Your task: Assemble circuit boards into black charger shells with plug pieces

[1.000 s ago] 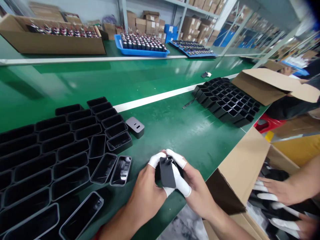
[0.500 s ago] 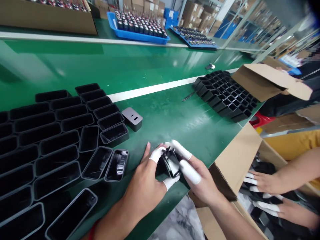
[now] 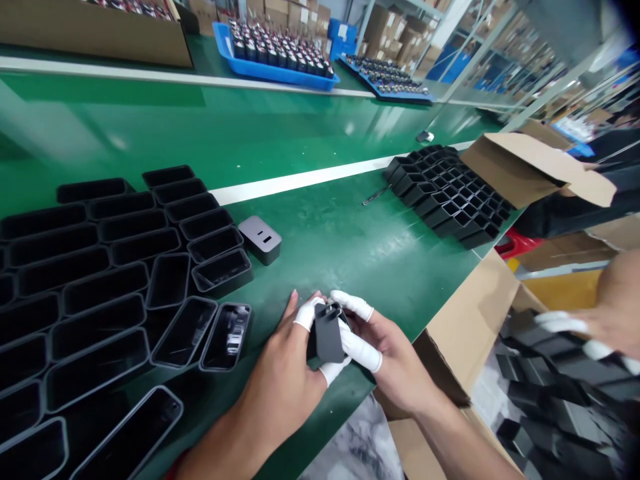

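Far left, rows of black open cases (image 3: 231,287) stand on the green bench (image 3: 345,247); the pale patch inside one of the nearest is unclear, print or reflection. Just right of them, a grey-topped block (image 3: 261,239) with two slots. Behind, a blue tray (image 3: 285,75) of dark cylinders; beyond it, a blue box (image 3: 341,43) carries a white label, too small to read. Centre: left hand (image 3: 290,363), white covers on thumb and forefinger, pinches a dark pronged piece (image 3: 329,339) low over the near bench; right hand (image 3: 400,357), likewise covered, presses its thumb and forefinger to the piece's right side and top end. Versus 0.5 s ago: the piece now presents a plain dark face where a pale, glossy side showed. Further right, upright black housings (image 3: 445,193) stand in a block. Far right, a co-worker's hand (image 3: 590,327) is on black parts (image 3: 555,393) by an open carton (image 3: 470,313); earlier, two such hands lay lower among them.
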Available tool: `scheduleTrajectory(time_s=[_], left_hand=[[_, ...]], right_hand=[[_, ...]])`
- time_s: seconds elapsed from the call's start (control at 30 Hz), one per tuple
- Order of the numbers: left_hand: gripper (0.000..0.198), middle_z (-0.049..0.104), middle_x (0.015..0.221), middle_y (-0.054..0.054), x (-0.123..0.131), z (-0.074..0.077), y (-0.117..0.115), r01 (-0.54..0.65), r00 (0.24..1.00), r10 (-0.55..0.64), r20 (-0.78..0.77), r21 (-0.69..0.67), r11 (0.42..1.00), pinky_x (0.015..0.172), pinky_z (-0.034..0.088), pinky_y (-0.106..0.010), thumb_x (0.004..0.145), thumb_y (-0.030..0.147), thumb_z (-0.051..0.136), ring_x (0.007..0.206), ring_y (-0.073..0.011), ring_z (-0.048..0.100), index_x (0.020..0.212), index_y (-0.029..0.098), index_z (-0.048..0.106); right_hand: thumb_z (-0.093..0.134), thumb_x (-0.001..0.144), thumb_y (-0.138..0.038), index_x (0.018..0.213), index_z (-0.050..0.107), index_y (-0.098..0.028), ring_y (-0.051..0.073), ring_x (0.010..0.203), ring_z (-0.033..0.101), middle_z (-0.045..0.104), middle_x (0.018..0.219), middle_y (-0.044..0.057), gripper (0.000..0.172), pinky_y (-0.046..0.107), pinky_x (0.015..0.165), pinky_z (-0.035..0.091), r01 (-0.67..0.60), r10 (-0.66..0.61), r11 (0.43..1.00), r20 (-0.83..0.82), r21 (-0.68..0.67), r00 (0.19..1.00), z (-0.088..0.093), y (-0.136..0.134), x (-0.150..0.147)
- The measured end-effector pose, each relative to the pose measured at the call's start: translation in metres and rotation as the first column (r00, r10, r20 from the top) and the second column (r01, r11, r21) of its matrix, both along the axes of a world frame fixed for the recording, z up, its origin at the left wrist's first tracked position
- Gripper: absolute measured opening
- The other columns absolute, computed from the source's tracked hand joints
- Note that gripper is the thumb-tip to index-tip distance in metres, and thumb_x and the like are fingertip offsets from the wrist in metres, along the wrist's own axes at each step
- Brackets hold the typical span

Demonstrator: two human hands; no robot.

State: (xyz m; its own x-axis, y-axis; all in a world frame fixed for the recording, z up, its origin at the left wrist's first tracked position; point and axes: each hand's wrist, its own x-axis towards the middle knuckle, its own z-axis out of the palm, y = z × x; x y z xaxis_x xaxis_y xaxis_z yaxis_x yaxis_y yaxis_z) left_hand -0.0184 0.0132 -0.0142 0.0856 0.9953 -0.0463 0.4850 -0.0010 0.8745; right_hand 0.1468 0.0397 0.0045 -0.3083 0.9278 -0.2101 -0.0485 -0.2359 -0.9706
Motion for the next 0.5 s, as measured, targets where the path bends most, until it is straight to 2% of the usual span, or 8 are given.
scheduleTrajectory(time_s=[0.07, 0.1, 0.17, 0.23, 0.3, 0.37, 0.4, 0.5], left_hand=[[0.061, 0.06, 0.142, -0.014, 0.0, 0.0, 0.0, 0.0, 1.0, 0.0, -0.013, -0.008, 1.0, 0.112, 0.047, -0.05, 0.083, 0.029, 0.069, 0.147, -0.0329, 0.032, 0.139, 0.016, 0.048], [0.061, 0.061, 0.141, -0.014, 0.001, 0.0, 0.0, -0.001, 1.0, 0.001, -0.018, -0.008, 1.0, 0.112, 0.048, -0.049, 0.083, 0.029, 0.069, 0.147, -0.0332, 0.032, 0.138, 0.016, 0.048], [0.062, 0.062, 0.14, -0.014, 0.002, 0.0, 0.0, -0.004, 1.0, 0.003, -0.023, -0.009, 1.0, 0.111, 0.049, -0.049, 0.082, 0.028, 0.07, 0.147, -0.0328, 0.031, 0.138, 0.017, 0.047], [0.063, 0.061, 0.141, -0.014, 0.003, -0.001, 0.0, -0.01, 1.0, 0.01, -0.029, -0.006, 1.0, 0.111, 0.049, -0.049, 0.082, 0.027, 0.07, 0.147, -0.0324, 0.032, 0.139, 0.017, 0.046], [0.061, 0.061, 0.142, -0.013, 0.003, -0.001, 0.0, -0.011, 1.0, 0.011, -0.028, -0.004, 1.0, 0.111, 0.048, -0.05, 0.083, 0.027, 0.068, 0.147, -0.0322, 0.033, 0.139, 0.018, 0.046], [0.061, 0.06, 0.142, -0.014, 0.002, -0.002, 0.0, -0.012, 1.0, 0.012, -0.019, 0.005, 1.0, 0.112, 0.048, -0.05, 0.083, 0.026, 0.067, 0.146, -0.0326, 0.035, 0.139, 0.017, 0.047], [0.061, 0.06, 0.142, -0.014, 0.002, -0.002, 0.0, -0.009, 1.0, 0.009, -0.017, 0.009, 1.0, 0.112, 0.047, -0.05, 0.083, 0.026, 0.067, 0.145, -0.0327, 0.036, 0.139, 0.016, 0.047], [0.062, 0.06, 0.141, -0.016, 0.001, -0.001, 0.0, -0.002, 1.0, 0.003, -0.026, 0.025, 1.0, 0.113, 0.046, -0.051, 0.083, 0.026, 0.067, 0.144, -0.0334, 0.037, 0.14, 0.014, 0.048]], right_hand=[[0.067, 0.092, -0.042, 0.124, 0.067, -0.03, 0.024, 0.11, 0.068, 0.07, 0.125, 0.007, 0.034, 0.045, 0.102, 0.053, 0.066, -0.069, 0.997, -0.073, -0.044, 0.995, -0.002, 0.0, 0.01], [0.062, 0.096, -0.042, 0.123, 0.068, -0.03, 0.024, 0.105, 0.069, 0.071, 0.12, 0.007, 0.03, 0.045, 0.098, 0.055, 0.121, -0.121, 0.993, -0.068, -0.008, 0.99, -0.002, -0.001, 0.016], [0.053, 0.101, -0.035, 0.119, 0.069, -0.031, 0.022, 0.099, 0.068, 0.07, 0.11, 0.007, 0.025, 0.042, 0.093, 0.056, 0.161, -0.175, 0.968, 0.058, 0.193, 0.983, 0.0, -0.006, 0.027], [0.05, 0.101, -0.022, 0.123, 0.067, -0.033, 0.021, 0.1, 0.065, 0.065, 0.108, 0.006, 0.03, 0.038, 0.089, 0.056, 0.003, -0.142, 0.889, 0.269, 0.457, 0.953, 0.004, -0.012, 0.035], [0.05, 0.099, -0.015, 0.138, 0.056, -0.034, 0.024, 0.107, 0.06, 0.058, 0.117, 0.01, 0.043, 0.04, 0.09, 0.055, -0.263, -0.086, 0.737, 0.473, 0.622, 0.877, 0.006, -0.016, 0.037], [0.05, 0.098, -0.017, 0.152, 0.04, -0.03, 0.029, 0.114, 0.055, 0.051, 0.128, 0.015, 0.056, 0.047, 0.093, 0.056, -0.458, -0.086, 0.6, 0.622, 0.656, 0.778, 0.006, -0.017, 0.034], [0.051, 0.098, -0.018, 0.155, 0.034, -0.028, 0.031, 0.115, 0.053, 0.049, 0.131, 0.017, 0.06, 0.05, 0.093, 0.055, -0.517, -0.106, 0.562, 0.676, 0.646, 0.729, 0.005, -0.017, 0.032], [0.053, 0.095, -0.019, 0.157, 0.029, -0.022, 0.038, 0.118, 0.05, 0.05, 0.128, 0.02, 0.067, 0.057, 0.089, 0.056, -0.604, -0.156, 0.526, 0.766, 0.599, 0.624, 0.003, -0.017, 0.029]])
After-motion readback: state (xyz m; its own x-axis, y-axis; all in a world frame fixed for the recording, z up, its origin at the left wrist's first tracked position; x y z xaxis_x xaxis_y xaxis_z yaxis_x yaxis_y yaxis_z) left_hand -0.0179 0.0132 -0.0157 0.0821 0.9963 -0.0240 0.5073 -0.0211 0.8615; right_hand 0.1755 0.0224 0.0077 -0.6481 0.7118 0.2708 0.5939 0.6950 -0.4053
